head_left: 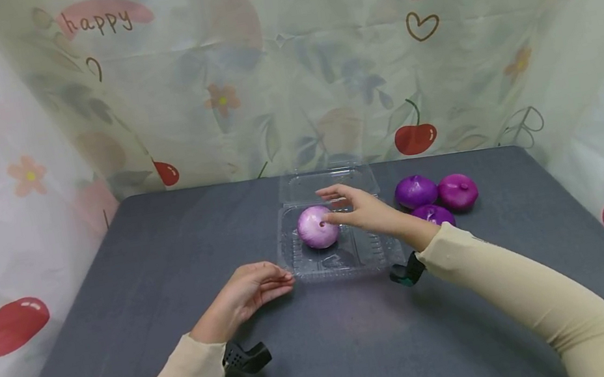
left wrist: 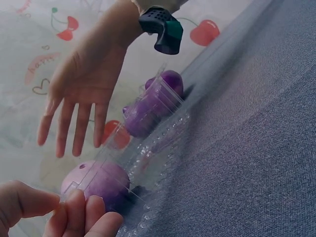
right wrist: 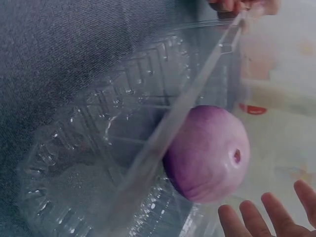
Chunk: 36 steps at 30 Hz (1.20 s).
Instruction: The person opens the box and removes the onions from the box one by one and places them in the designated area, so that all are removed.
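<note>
A clear plastic clamshell container lies on the table with its lid raised at the back. Inside its left half sits a pale purple onion, with a small dark hole visible in the right wrist view. My left hand pinches the container's front left corner between thumb and fingertips. Over the container, just right of the onion, my right hand hovers with its fingers extended. A gap separates it from the onion in the left wrist view, and it holds nothing.
Three darker purple onion-like things cluster right of the container: one at the back, a magenta one, and one partly behind the right wrist. A grey cloth covers the table. Printed curtains hang behind and at both sides.
</note>
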### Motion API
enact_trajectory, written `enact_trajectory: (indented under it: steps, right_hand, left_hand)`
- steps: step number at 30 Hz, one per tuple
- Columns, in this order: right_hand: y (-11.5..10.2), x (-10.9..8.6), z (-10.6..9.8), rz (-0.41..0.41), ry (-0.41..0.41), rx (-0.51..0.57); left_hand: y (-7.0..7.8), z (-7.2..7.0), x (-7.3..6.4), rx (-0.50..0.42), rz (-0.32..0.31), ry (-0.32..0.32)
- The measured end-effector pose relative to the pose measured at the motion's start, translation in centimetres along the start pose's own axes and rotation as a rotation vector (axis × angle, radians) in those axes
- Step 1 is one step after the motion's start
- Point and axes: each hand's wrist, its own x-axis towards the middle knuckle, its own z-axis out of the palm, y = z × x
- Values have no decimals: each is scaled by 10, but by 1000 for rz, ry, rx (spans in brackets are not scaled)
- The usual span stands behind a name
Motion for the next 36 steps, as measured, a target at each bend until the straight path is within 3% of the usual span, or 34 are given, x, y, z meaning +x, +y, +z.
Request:
enact_trajectory:
  steps: [12, 20, 36]
  right_hand:
    - [4, 21, 9, 44, -55, -127]
    - [5, 23, 15, 69, -127, -208]
    - [11, 18, 27, 84, -340, -152]
  left_hand:
    - [0, 0, 0, -4, 6, -17]
    - [-1, 0, 0, -15, 3, -16]
    - [-1, -1, 0, -25, -5, -19]
